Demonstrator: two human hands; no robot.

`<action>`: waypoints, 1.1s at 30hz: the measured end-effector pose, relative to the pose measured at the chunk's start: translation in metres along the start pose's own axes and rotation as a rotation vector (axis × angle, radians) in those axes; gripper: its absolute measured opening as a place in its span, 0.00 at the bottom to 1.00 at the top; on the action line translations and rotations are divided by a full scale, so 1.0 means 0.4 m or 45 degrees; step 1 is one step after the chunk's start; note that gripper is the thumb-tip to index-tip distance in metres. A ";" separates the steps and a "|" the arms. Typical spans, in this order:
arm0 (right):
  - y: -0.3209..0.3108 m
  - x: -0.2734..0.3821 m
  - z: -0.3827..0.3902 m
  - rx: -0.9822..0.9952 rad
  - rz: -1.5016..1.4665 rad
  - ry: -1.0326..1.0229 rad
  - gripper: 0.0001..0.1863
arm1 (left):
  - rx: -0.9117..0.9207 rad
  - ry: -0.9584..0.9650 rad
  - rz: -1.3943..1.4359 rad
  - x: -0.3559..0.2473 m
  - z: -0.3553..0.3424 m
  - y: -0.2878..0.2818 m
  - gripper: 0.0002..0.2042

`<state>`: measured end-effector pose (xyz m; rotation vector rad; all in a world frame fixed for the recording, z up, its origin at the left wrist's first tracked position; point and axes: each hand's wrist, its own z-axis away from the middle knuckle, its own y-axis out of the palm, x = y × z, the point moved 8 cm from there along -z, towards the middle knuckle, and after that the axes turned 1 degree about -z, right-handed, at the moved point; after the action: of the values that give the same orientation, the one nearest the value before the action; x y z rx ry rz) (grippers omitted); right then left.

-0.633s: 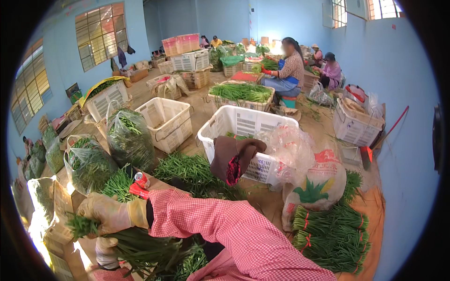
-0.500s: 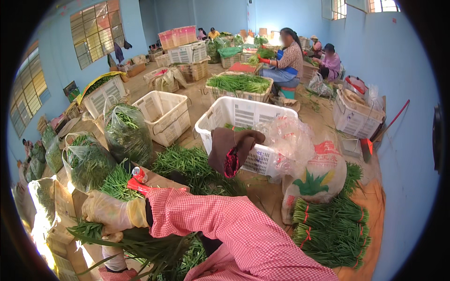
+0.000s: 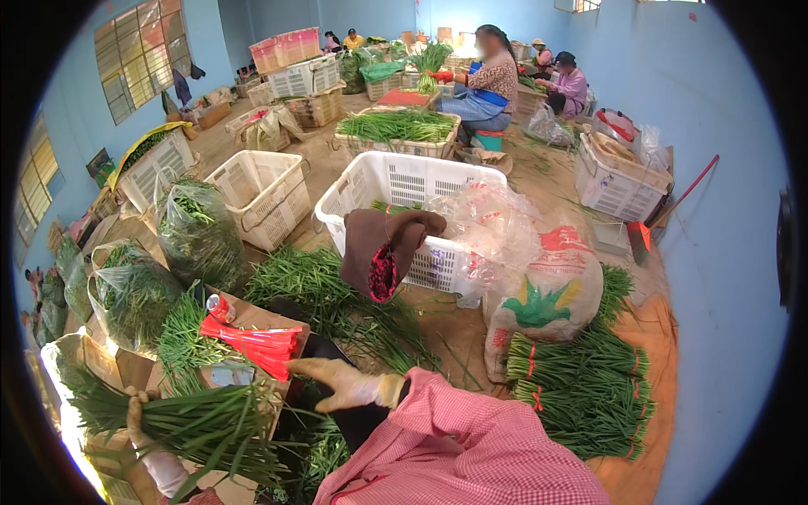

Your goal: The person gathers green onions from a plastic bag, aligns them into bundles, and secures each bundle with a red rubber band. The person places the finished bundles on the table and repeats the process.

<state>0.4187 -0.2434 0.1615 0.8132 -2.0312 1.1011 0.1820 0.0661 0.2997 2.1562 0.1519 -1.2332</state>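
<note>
My left hand [image 3: 145,425], in a pale glove, is closed around a bunch of garlic chives [image 3: 210,419], whose long leaves fan out to the right. In a yellowed glove, my right hand [image 3: 341,385] is empty, its fingers stretched apart. Its fingertips come close to a bundle of red ties [image 3: 263,343] lying on a cardboard-topped box [image 3: 273,316]. A red and silver can [image 3: 220,308] stands beyond the ties. Loose chives [image 3: 181,341] lie along the board's left side.
Tied chive bundles [image 3: 581,391] lie on an orange sheet [image 3: 652,370] at right, beside a printed sack [image 3: 547,295]. Ahead stands a white crate [image 3: 412,172] with a brown cloth [image 3: 379,252] over its rim. Filled plastic bags [image 3: 202,236] stand left. A co-worker [image 3: 492,80] sits farther back.
My right hand has moved right, away from the chives in my left hand, and its fingers have spread. The red ties are now uncovered. The whole view has shifted slightly.
</note>
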 end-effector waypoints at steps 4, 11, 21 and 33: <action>0.108 0.172 -0.122 -0.119 0.087 -0.275 0.66 | -0.150 0.000 -0.002 -0.031 -0.009 -0.083 0.09; 0.196 0.451 -0.307 -0.095 -0.336 -0.737 0.31 | -0.504 -0.003 -0.211 -0.132 0.044 -0.073 0.09; 0.440 0.212 -0.084 0.224 -0.029 -0.547 0.07 | -0.774 0.216 -0.678 -0.291 0.169 -0.013 0.20; 0.414 0.202 -0.164 0.288 -0.949 0.304 0.36 | -0.840 0.190 -0.319 -0.336 0.243 -0.062 0.10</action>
<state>0.2614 -0.1282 0.1783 1.3366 -1.2395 0.9281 0.0266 0.0568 0.3621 1.6698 0.7960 -0.9658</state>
